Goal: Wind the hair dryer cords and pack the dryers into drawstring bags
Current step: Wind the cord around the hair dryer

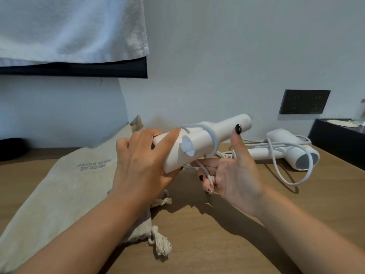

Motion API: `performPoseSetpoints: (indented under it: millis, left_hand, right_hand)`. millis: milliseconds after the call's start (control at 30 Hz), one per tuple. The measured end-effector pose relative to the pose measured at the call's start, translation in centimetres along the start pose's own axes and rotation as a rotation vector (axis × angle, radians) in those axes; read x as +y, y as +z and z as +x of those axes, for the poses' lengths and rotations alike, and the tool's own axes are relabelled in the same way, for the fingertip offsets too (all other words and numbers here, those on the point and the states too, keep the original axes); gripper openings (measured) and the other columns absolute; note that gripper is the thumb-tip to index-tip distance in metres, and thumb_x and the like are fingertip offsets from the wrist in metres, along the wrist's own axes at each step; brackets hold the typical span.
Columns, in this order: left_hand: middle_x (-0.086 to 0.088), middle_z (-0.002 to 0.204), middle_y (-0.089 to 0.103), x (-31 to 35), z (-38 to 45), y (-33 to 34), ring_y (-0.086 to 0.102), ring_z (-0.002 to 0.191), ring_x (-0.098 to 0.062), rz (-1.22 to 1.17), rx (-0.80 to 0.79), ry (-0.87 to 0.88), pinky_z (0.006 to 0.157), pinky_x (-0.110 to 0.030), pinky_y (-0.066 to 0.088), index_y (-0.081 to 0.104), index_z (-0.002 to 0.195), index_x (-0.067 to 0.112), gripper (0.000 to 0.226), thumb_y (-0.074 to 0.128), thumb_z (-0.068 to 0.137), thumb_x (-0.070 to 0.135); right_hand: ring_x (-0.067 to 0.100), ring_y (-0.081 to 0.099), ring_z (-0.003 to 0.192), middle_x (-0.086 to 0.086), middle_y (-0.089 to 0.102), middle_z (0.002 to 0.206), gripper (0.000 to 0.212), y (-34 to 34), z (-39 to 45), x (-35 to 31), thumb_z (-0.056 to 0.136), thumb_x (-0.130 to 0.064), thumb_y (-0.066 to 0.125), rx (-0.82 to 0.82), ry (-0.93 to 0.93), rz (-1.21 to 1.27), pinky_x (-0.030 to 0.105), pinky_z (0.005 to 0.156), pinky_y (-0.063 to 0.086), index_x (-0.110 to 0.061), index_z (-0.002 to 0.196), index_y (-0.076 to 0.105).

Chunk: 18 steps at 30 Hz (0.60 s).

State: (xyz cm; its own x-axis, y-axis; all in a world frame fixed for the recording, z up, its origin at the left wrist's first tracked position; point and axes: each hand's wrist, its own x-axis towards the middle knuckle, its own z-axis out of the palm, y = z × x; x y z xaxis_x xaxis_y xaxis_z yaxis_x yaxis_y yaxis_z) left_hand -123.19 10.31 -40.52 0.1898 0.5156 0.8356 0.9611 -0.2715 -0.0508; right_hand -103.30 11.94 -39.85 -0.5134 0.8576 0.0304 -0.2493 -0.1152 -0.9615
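A wooden worktop (217,244) ran along a pale wall. Above its middle, the left hand (144,167) clasped a white hair dryer (199,141), handle pointing toward the far right corner. The right hand (235,171), nearer the handle, pinched its cord (206,172), one loop already round; a drawstring bag (65,186) lay left, a second dryer (292,149) right
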Motion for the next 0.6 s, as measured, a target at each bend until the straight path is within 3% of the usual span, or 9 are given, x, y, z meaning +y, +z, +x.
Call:
performPoseSetpoints:
  millis: [67,167,267,367,467,533,600]
  left_hand:
    - [-0.015,0.113,0.059,0.1,0.2,0.0,0.053,0.097,-0.035,0.046,0.039,0.077,0.073,-0.041,0.029,0.055,0.132,0.018,0.071,0.082,0.069,0.037]
    - [-0.017,0.115,0.059,0.5,0.4,-0.1,0.053,0.095,-0.036,0.070,0.083,0.142,0.071,-0.042,0.033,0.050,0.132,0.018,0.066,0.077,0.074,0.034]
    - [-0.017,0.115,0.056,0.8,-0.1,-0.1,0.050,0.096,-0.035,-0.039,0.052,0.134,0.070,-0.042,0.040,0.048,0.133,0.016,0.073,0.082,0.069,0.032]
    - [-0.003,0.121,0.049,1.4,-0.8,-0.3,0.046,0.105,-0.018,-0.330,-0.105,-0.037,0.074,-0.028,0.043,0.041,0.138,0.020,0.088,0.083,0.064,0.042]
    - [0.027,0.118,0.043,2.1,-1.1,-0.6,0.047,0.105,0.006,-0.653,-0.295,-0.298,0.075,-0.014,0.047,0.030,0.139,0.036,0.101,0.086,0.056,0.051]
    - [0.035,0.110,0.044,2.5,-1.2,-0.7,0.047,0.104,0.014,-0.778,-0.343,-0.395,0.068,-0.010,0.051,0.033,0.126,0.048,0.091,0.084,0.051,0.059]
    - [0.035,0.100,0.049,2.6,-1.0,-1.3,0.053,0.092,0.014,-0.923,-0.435,-0.522,0.060,-0.013,0.052,0.040,0.114,0.050,0.081,0.080,0.045,0.064]
  right_hand:
    - [0.017,0.045,0.066,0.012,0.063,0.087,0.084,0.2,-0.1,0.0,0.064,-0.085,0.044,0.011,-0.035,0.104,0.030,0.054,0.029,-0.015,0.097,0.078]
    - [0.016,0.046,0.062,0.007,0.063,0.076,0.066,0.5,-0.2,0.1,0.065,-0.078,0.053,0.087,-0.063,0.097,0.030,0.051,0.027,-0.022,0.087,0.078]
    - [0.013,0.043,0.058,0.005,0.059,0.072,0.055,0.7,-0.8,-0.1,0.075,-0.067,0.055,0.171,-0.080,0.066,0.027,0.048,0.026,-0.019,0.098,0.071]
    - [0.011,0.043,0.060,0.004,0.058,0.077,0.049,0.5,-1.1,-0.1,0.074,-0.058,0.058,0.206,-0.138,0.023,0.026,0.049,0.026,-0.020,0.104,0.062]
    - [0.012,0.046,0.063,0.002,0.061,0.078,0.039,0.4,-1.3,-0.4,0.060,-0.057,0.063,0.214,-0.214,-0.043,0.025,0.051,0.029,-0.028,0.086,0.070]
    - [0.018,0.048,0.071,0.002,0.061,0.080,0.030,0.4,-1.4,-0.5,0.054,-0.058,0.066,0.201,-0.258,-0.074,0.026,0.056,0.034,-0.036,0.073,0.073]
    - [0.017,0.056,0.077,-0.002,0.065,0.081,0.040,0.2,-1.4,-0.3,0.043,-0.064,0.077,0.162,-0.309,-0.085,0.029,0.066,0.041,-0.038,0.074,0.074]
